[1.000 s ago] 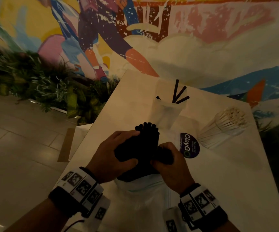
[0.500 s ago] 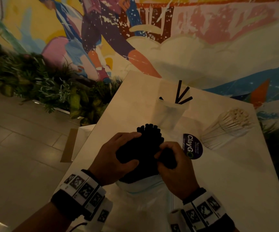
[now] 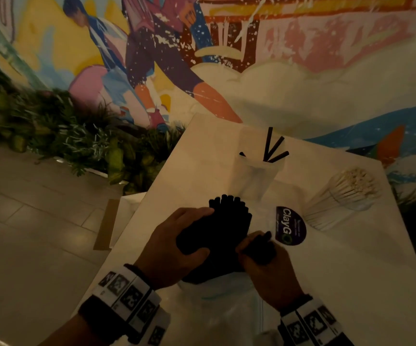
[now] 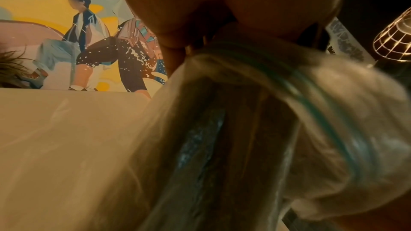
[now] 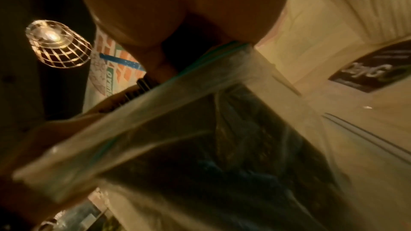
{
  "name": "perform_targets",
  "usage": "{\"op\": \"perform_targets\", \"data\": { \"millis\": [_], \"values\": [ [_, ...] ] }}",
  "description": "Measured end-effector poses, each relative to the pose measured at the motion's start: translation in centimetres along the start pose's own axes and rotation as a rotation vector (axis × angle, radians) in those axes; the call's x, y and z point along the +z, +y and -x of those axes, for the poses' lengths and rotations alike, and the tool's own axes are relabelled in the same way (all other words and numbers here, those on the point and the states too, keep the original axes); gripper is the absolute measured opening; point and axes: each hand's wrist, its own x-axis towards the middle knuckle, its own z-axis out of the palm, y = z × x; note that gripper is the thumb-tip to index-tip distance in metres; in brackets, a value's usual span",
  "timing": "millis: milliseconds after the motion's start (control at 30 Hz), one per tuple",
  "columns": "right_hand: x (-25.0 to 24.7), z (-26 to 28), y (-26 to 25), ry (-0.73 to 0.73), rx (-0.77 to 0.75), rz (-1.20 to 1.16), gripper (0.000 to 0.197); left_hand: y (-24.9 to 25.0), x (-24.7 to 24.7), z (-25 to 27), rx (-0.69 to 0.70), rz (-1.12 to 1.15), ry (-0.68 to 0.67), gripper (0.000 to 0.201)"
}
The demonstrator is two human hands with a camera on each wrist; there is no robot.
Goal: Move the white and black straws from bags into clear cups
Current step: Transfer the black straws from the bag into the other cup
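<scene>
The table (image 3: 351, 283) is the landmark here, pale and set at an angle before a painted wall (image 3: 301, 58). Near its close edge lies a clear bag (image 3: 226, 308) with a teal zip strip, and a thick bundle of black straws (image 3: 226, 221) sticks out of its mouth, ends pointing toward the table's far side. The left hand (image 3: 177, 245) wraps the bundle from the left, fingers curled together over the top and thumb underneath. The right hand (image 3: 269, 270) sits on the bundle's right side, its fingers and thumb pinching a few black straws a little apart from the rest; how many I cannot tell. Further along the table, beyond the bundle, stands a clear cup (image 3: 259, 176) with several black straws leaning out of it. To the right of the cup, toward the table's right edge, lies a bunch of white straws (image 3: 344, 193) inside another bag. Between that bunch and the hands, a dark round sticker (image 3: 290, 226) lies flat on the table. Off the table's left edge grow green plants (image 3: 52, 131).
</scene>
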Motion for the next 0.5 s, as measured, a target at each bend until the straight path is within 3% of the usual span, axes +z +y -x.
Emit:
{"op": "perform_targets", "data": {
  "millis": [133,300,400,500],
  "values": [
    [0.7,0.3,1.0,-0.05,0.071,0.099,0.027,0.2,0.0,-0.1,0.017,-0.006,0.008,0.062],
    [0.4,0.2,1.1,-0.068,0.084,0.043,0.018,0.2,0.1,0.0,0.015,-0.009,0.006,0.06],
    [-0.1,0.4,-0.8,-0.031,0.082,-0.121,0.032,0.4,0.1,0.2,0.008,-0.002,0.004,0.06],
    [-1.3,0.8,-3.8,0.017,-0.023,-0.269,0.021,0.2,0.0,0.3,0.006,-0.011,0.001,0.061]
  ]
}}
